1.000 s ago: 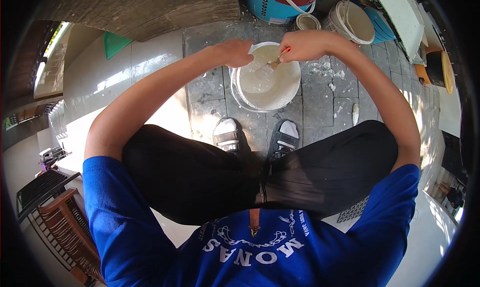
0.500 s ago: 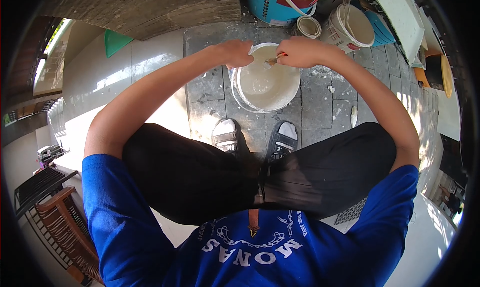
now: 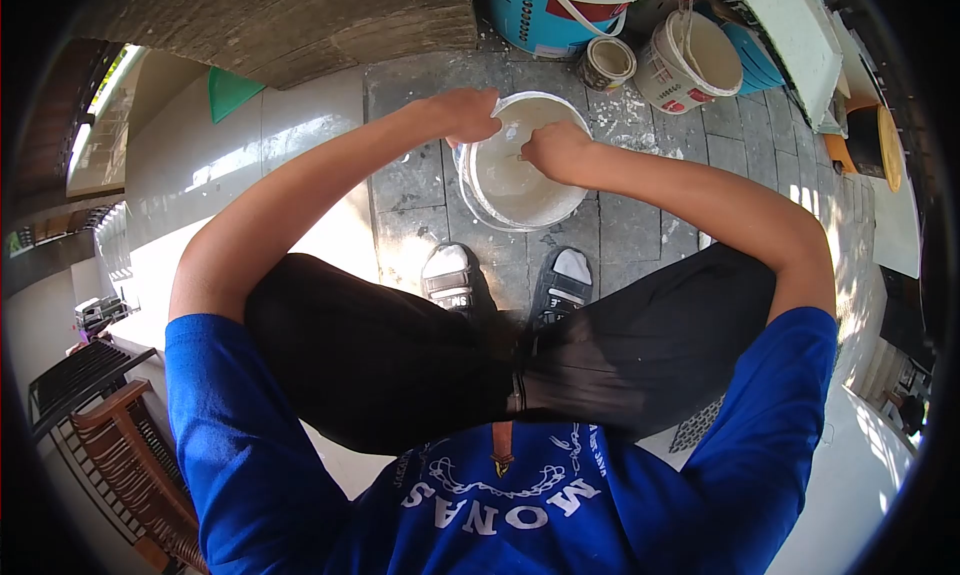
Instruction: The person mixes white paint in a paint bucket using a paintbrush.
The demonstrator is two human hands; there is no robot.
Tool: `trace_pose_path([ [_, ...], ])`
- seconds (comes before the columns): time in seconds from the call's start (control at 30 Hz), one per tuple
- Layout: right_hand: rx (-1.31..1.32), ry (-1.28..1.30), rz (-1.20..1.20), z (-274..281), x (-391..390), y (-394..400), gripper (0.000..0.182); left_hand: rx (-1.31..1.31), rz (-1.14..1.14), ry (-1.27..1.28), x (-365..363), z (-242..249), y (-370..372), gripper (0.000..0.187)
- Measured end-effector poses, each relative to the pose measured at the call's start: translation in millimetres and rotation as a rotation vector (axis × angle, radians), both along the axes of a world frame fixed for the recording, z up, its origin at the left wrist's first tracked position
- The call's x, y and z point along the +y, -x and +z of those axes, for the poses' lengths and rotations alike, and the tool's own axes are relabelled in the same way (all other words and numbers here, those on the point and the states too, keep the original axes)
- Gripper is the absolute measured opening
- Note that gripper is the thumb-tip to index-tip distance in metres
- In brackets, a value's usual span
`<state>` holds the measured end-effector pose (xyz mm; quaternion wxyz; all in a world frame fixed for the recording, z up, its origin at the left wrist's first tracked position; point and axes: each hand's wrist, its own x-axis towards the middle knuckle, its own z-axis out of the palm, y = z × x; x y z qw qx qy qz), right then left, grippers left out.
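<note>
A white bucket [image 3: 480, 207] with pale, whitish contents stands on the grey paving in front of my feet. My left hand [image 3: 470, 115] is closed on the bucket's rim at its upper left. Above the bucket's opening, my right hand [image 3: 558, 151] is closed around a brush, mostly hidden by the fingers; only a small part of the brush [image 3: 522, 157] shows at the fingertips, over the inside of the bucket.
Beyond the bucket stand a large blue paint pail [image 3: 540, 20], a small open can [image 3: 607, 63] and a white tub [image 3: 665, 70] with a tool in it. A green object [image 3: 230, 93] lies at the upper left. My sandals [image 3: 560, 287] are just below the bucket.
My right hand has moved left and down from the bucket's right rim to over its opening, with the brush. My left hand remains at the rim.
</note>
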<state>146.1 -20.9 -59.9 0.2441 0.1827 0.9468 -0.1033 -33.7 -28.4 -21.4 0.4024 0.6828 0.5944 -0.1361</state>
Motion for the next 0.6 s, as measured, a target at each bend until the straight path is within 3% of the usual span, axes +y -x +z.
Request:
trace_pose_path([
  [0.07,-0.099,-0.015,0.032,-1.1,-7.9,2.7,0.021,0.000,0.010,0.003,-0.3,1.1,0.1,0.041],
  [0.17,-0.028,0.091,-0.066,1.6,-12.3,2.2,0.022,-0.002,0.009,-0.004,1.1,-2.6,-2.9,0.041],
  [0.27,-0.051,-0.022,-0.105,-12.6,-10.2,2.7,0.023,-0.003,-0.002,-0.024,1.6,-5.4,-2.4,0.040],
  [0.37,-0.108,0.159,-0.138,-5.1,-10.0,1.4,0.022,-0.001,-0.013,-0.033,-0.1,-3.0,-4.6,0.040],
  [0.47,0.030,0.112,-0.278,1.3,-8.2,1.6,0.024,0.021,-0.045,-0.066,0.6,-5.3,-5.2,0.040],
  [0.57,-0.162,0.109,-0.156,-12.2,-3.6,3.1,0.025,0.026,-0.074,-0.137,-1.2,-15.3,-2.2,0.041],
  [0.6,-0.092,0.099,-0.208,-15.4,-3.5,0.8,0.025,0.028,-0.078,-0.136,-0.9,-14.2,-4.1,0.041],
])
